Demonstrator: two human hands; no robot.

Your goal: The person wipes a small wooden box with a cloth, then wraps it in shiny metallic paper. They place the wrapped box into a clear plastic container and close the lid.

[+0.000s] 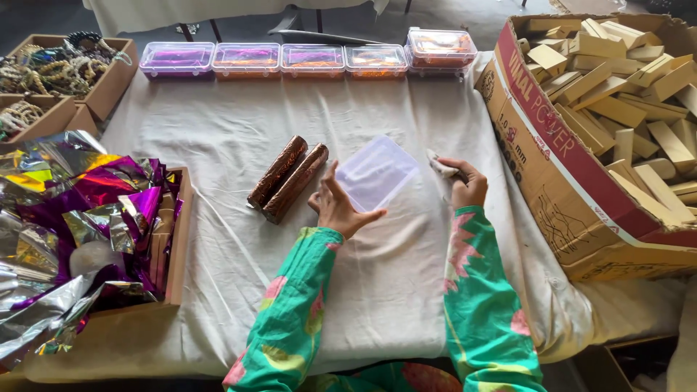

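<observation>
At frame centre, a clear rectangular plastic lid (376,173) is gripped by the left hand (335,207); a crumpled white cloth (441,164) is pinched by the right hand (469,185).

A big box (552,152) full of wood blocks (624,80). Shiny foil (80,210) in a tray. Five plastic boxes (312,59) in a row. Beads (51,69).

White-clothed table (218,131), grey floor (43,14)

A packing workshop: cloth-covered table (218,138), carton of wooden blocks (617,101), foil wrappers (87,210), lidded plastic boxes (312,59).
</observation>
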